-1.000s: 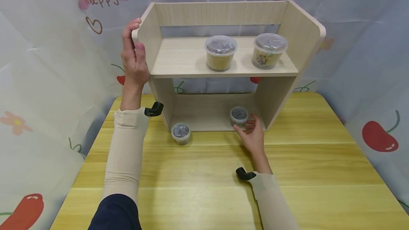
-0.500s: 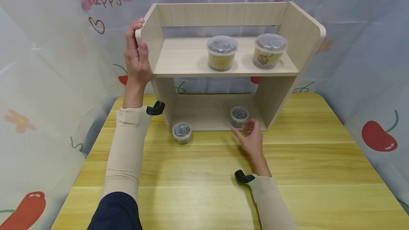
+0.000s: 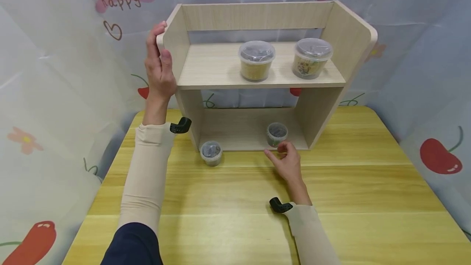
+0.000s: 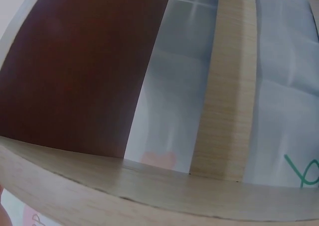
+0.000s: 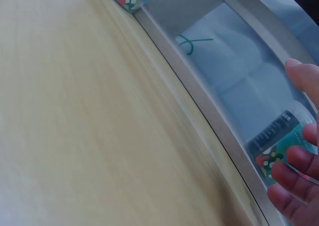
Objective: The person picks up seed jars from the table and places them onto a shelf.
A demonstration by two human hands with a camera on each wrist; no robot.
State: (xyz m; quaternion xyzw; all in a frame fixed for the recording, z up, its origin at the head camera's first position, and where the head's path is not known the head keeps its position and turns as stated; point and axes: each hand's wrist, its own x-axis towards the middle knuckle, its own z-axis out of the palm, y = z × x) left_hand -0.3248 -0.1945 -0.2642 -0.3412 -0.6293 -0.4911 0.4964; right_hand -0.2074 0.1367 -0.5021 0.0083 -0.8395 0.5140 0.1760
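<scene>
My left hand [image 3: 159,68] holds the left side panel [image 3: 173,40] of a two-tier wooden shelf [image 3: 257,16], fingers at its upper front edge, thumb lower down. On the lower tier, towards the right, stands a small clear lidded tub [image 3: 277,134]; the right wrist view shows its dark and teal label with flowers [image 5: 276,151]. Just in front of that tub, my right hand [image 3: 288,162] has its thumb apart from loosely bent fingers and grips nothing. Another small lidded tub [image 3: 211,153] stands on the table before the shelf's left front corner.
Two larger lidded tubs with yellowish contents stand on the upper tier, one near the middle [image 3: 256,61] and one at the right [image 3: 312,58]. The yellow wooden table [image 3: 220,216] extends in front of the shelf. A printed curtain [image 3: 66,72] hangs behind and at both sides.
My right hand has let go of the small tub on the lower tier and drawn back towards me. The left hand keeps its hold on the shelf.
</scene>
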